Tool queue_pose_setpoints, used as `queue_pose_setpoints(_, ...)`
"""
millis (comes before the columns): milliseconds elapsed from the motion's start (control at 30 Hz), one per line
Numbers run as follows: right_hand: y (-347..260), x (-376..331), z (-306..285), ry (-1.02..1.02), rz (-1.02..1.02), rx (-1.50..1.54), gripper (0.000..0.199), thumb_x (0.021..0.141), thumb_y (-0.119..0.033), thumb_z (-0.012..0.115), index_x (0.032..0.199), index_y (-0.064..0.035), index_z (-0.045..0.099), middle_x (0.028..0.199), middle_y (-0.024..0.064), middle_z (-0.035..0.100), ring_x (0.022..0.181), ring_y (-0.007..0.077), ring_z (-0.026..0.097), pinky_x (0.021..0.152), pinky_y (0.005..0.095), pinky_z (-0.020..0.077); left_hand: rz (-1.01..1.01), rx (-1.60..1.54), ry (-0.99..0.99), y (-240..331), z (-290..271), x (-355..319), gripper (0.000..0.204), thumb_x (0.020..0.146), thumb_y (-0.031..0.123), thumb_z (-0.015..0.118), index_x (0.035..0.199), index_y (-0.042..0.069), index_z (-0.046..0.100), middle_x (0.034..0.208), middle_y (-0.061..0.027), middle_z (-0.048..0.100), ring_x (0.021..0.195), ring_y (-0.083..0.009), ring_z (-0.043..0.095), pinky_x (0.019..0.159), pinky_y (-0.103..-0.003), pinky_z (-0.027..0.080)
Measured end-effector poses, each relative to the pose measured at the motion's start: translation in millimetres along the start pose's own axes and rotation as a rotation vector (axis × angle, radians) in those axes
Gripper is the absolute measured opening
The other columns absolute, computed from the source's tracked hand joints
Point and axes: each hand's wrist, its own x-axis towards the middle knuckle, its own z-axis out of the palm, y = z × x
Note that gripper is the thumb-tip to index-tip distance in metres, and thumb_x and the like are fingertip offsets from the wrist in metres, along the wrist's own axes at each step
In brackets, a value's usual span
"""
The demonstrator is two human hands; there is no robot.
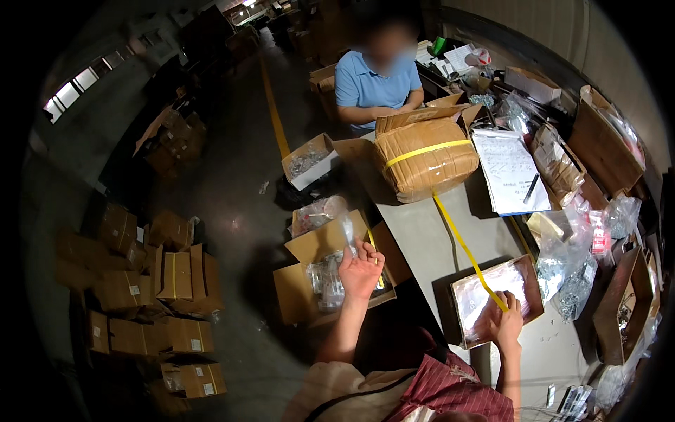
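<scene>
My left hand [362, 271] is raised palm up over an open carton, its fingers part curled. A small clear plastic bag [348, 228], blurred, stands up between thumb and index finger. Below it the carton [288, 292] holds several similar clear packets [325, 281]. On the table my right hand [508, 322] is closed over the right part of a shallow cardboard box [536, 281] with clear plastic bags [480, 299] in it. The end of a yellow strap [460, 243] meets its fingers; the strap runs back to a taped carton [429, 165].
A co-worker in a blue shirt [376, 84] sits behind the taped carton. A clipboard with paper and a pen [512, 169] lies beside it. Bagged metal parts [578, 285] crowd the right side. A box of small parts [309, 162] stands left; stacked cartons [176, 274] line the floor.
</scene>
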Motion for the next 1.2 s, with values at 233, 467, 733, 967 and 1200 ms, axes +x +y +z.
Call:
queue_pose_setpoints(233, -2.2, 1.4, -5.4, -0.024, 0.032, 0.006, 0.072, 0.067, -0.007, 0.078, 0.135, -0.0065, 0.053, 0.134, 0.0144, 0.053, 0.119, 0.0368, 0.053, 0.100, 0.0436, 0.0479, 0.061, -0.071, -0.095, -25.1, 13.0, 7.4, 0.015, 0.091, 0.027, 0.063, 0.088, 0.018, 0.074, 0.151, -0.0030, 0.050, 0.141, -0.0230, 0.041, 0.106, -0.040, 0.036)
queue_pose_setpoints(467, -2.6, 2.4, -6.9, -0.019, 0.008, -0.010, 0.072, 0.067, -0.006, 0.078, 0.134, -0.0087, 0.053, 0.135, 0.0135, 0.053, 0.119, 0.0364, 0.053, 0.099, 0.0443, 0.0487, -0.056, -0.220, -0.408, -20.0, 3.3, -1.3, 0.026, 0.089, 0.024, 0.060, 0.066, 0.025, 0.071, 0.153, 0.0057, 0.049, 0.144, -0.0139, 0.037, 0.107, -0.038, 0.032)
queue_pose_setpoints(733, -5.9, 1.2, -6.6, 0.008, -0.015, -0.007, 0.070, 0.068, -0.007, 0.078, 0.134, -0.0098, 0.054, 0.135, 0.0127, 0.054, 0.119, 0.0364, 0.053, 0.097, 0.0451, 0.0501, -0.079, -0.218, -0.407, -16.2, 8.1, -6.7, 0.033, 0.097, 0.030, 0.049, 0.084, 0.027, 0.079, 0.160, 0.0013, 0.038, 0.146, -0.0177, 0.034, 0.108, -0.040, 0.031)
queue_pose_setpoints(967, -1.6, 1.8, -2.4, -0.018, 0.022, -0.073, 0.077, 0.060, -0.009, 0.086, 0.130, -0.0118, 0.053, 0.126, 0.0123, 0.055, 0.113, 0.0347, 0.056, 0.094, 0.0441, 0.0502, 0.174, -0.034, -0.274, 6.8, -11.0, -13.5, 0.051, 0.077, 0.011, 0.076, 0.124, 0.031, 0.070, 0.161, 0.0002, 0.037, 0.142, -0.0209, 0.039, 0.109, -0.042, 0.035)
queue_pose_setpoints(1200, 5.0, -7.5, 3.0, 0.000, 0.134, 0.101, 0.034, 0.068, -0.007, 0.068, 0.102, -0.0101, 0.063, 0.095, 0.0107, 0.064, 0.086, 0.0345, 0.066, 0.073, 0.0455, 0.0534, -0.090, 0.070, -0.265, -9.1, -31.8, -33.0, 0.058, 0.093, 0.030, 0.064, 0.148, 0.026, 0.048, 0.154, -0.0071, 0.045, 0.134, -0.0214, 0.045, 0.102, -0.041, 0.038)
